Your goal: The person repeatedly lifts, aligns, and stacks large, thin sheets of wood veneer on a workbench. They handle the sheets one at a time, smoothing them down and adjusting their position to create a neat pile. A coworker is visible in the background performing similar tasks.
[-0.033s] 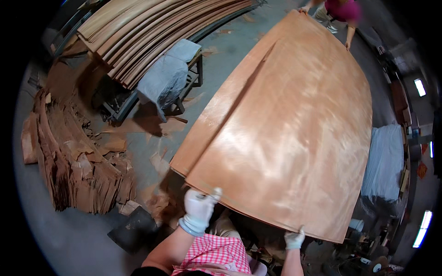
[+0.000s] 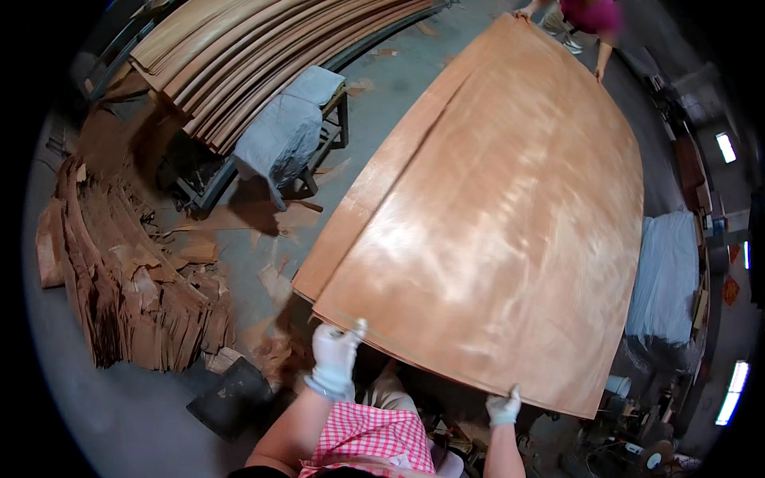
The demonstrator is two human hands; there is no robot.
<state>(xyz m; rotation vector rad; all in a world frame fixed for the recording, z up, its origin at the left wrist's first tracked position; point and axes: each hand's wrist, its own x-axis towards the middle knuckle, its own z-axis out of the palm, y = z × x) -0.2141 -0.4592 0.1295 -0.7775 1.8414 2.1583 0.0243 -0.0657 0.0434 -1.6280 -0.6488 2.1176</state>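
A large, thin, reddish-brown wood veneer sheet [image 2: 494,239] spreads across the middle, on top of another veneer sheet [image 2: 362,203] whose left strip stays uncovered. My left hand [image 2: 333,358], in a white glove, grips the near edge close to the upper sheet's left corner, thumb on top and fingers underneath. My right hand [image 2: 503,408], gloved as well, pinches the same edge farther right. Both hands' fingertips are hidden below the wood. At the far end a co-worker's hands [image 2: 522,15] hold the sheet's far edge.
Stacked curved veneer sheets [image 2: 271,60] lie on a rack at the far left, beside a stand draped with a grey cover [image 2: 283,135]. Ragged veneer scraps [image 2: 147,295] pile up at left. A plastic-wrapped stack [image 2: 663,275] stands at right. A dark flat piece [image 2: 231,398] lies near my left arm.
The upper veneer sheet has shifted a little to the left, narrowing the exposed strip and closing the raised gap along its left edge. Both my hands moved slightly left with it.
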